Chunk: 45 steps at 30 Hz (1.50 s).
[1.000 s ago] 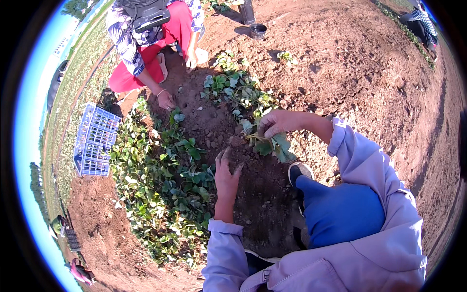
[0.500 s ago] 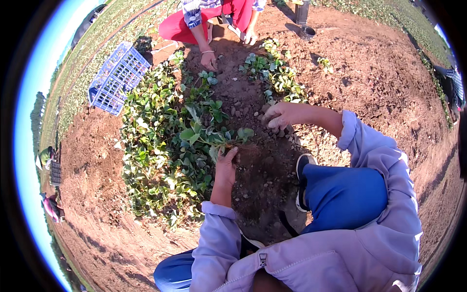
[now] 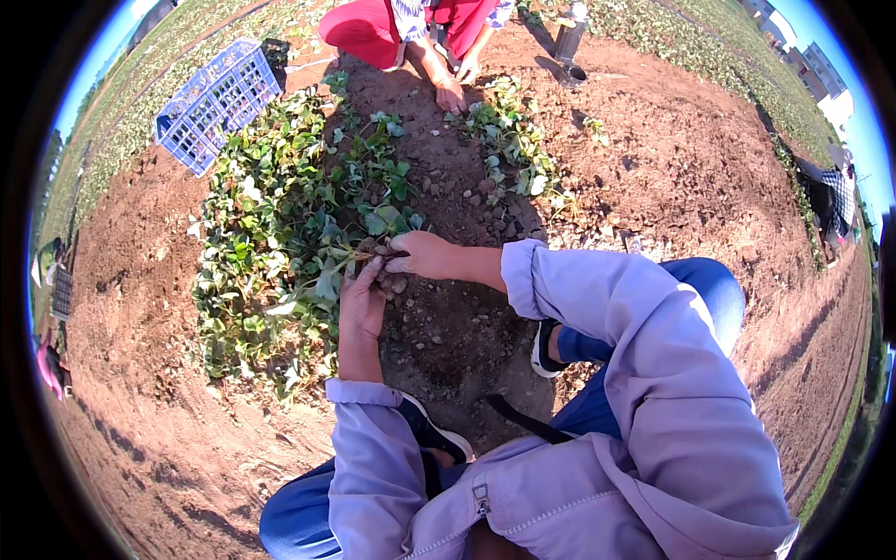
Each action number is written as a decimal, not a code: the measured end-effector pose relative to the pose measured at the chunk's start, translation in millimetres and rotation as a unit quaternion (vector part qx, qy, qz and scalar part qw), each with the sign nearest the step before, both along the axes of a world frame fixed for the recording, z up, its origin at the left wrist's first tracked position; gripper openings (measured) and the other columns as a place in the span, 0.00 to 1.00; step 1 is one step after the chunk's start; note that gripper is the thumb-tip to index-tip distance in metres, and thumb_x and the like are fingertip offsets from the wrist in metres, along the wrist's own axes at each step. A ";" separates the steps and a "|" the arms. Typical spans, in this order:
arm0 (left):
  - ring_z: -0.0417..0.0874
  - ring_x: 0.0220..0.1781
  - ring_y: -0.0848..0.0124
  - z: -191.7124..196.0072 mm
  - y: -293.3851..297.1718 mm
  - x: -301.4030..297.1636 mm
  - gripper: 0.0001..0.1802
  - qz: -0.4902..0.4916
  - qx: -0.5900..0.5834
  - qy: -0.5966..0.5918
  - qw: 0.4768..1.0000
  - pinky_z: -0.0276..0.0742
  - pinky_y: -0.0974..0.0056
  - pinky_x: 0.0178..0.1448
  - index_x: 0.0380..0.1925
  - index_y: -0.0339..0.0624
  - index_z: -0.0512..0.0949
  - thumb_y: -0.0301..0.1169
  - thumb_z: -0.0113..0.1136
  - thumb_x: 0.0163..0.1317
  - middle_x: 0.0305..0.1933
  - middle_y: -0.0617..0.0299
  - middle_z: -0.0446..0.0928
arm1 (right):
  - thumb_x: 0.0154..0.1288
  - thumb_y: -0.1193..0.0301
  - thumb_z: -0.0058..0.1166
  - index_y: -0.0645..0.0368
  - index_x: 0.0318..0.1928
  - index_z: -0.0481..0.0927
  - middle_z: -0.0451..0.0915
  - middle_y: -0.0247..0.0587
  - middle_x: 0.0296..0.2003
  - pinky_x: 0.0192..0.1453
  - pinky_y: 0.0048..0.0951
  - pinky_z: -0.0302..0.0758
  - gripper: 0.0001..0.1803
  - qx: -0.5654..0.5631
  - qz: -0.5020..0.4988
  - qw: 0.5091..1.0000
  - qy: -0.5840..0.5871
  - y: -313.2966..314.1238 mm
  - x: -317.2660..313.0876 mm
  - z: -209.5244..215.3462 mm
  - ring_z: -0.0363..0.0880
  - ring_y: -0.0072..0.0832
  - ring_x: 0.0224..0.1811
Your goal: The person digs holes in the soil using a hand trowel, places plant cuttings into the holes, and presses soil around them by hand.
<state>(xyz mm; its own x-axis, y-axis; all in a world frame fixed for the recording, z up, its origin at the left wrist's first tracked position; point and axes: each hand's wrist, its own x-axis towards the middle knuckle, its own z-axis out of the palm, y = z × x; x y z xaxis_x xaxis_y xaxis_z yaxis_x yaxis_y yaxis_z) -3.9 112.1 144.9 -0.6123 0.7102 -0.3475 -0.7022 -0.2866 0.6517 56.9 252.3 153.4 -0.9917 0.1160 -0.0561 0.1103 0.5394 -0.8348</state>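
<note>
My left hand (image 3: 362,310) is closed, pinching the base of a leafy green seedling (image 3: 329,282) between thumb and fingers. Its broad leaves spread over the plant bed, and the stems meet at my fingertips. From the right, my right hand (image 3: 426,256) reaches across, its fingers closed around the seedling's root end and nearly touching my left fingers. Its fingertips are partly hidden, so the exact hold there is hard to see. Just left of both hands lies a dense row of similar leafy plants (image 3: 247,252). Dark loose soil (image 3: 439,327) lies below my wrists.
Across from me a person in red trousers crouches, with a hand (image 3: 451,96) down at a second, shorter plant row (image 3: 518,140). A blue plastic crate (image 3: 213,107) stands at the far left. A dark cylindrical container (image 3: 567,42) stands far right. My shoes flank the soil strip.
My right hand has moved left from above the bare soil to meet my left hand at the seedling's base. The other person's hand has shifted right to the shorter row.
</note>
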 end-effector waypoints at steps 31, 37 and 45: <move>0.75 0.30 0.72 -92.1 -110.8 -68.5 0.12 0.157 -0.241 0.053 0.956 0.72 0.72 0.33 0.35 0.34 0.69 0.22 0.54 0.49 0.31 0.60 0.74 | 0.45 0.75 0.50 0.58 0.52 0.63 0.62 0.54 0.51 0.41 0.38 0.70 0.28 0.174 0.008 0.964 -0.199 -67.3 -18.6 -162.4 0.72 0.45 0.40; 0.75 0.29 0.74 -99.9 -104.5 -74.7 0.09 0.122 -0.289 0.070 0.947 0.72 0.72 0.34 0.33 0.36 0.71 0.23 0.55 0.49 0.30 0.61 0.74 | 0.42 0.69 0.50 0.64 0.19 0.75 0.75 0.50 0.22 0.33 0.41 0.69 0.10 0.061 0.288 0.925 -0.239 -68.0 26.7 -151.1 0.74 0.43 0.32; 0.74 0.33 0.76 -120.3 -90.0 -63.5 0.16 0.062 -0.274 0.195 0.940 0.70 0.73 0.38 0.40 0.36 0.69 0.21 0.55 0.48 0.34 0.63 0.74 | 0.48 0.75 0.42 0.62 0.49 0.65 0.60 0.54 0.53 0.38 0.39 0.72 0.23 0.178 0.019 0.968 -0.176 -63.0 9.2 -173.4 0.73 0.45 0.38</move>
<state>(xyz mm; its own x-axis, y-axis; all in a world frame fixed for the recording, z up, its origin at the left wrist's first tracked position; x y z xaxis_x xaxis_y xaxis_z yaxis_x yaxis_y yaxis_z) -67.4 22.0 24.5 -0.8353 0.4045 -0.3723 -0.3634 0.1020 0.9260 66.1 189.2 -20.0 -0.9220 0.1545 -0.3551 0.3292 0.7955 -0.5087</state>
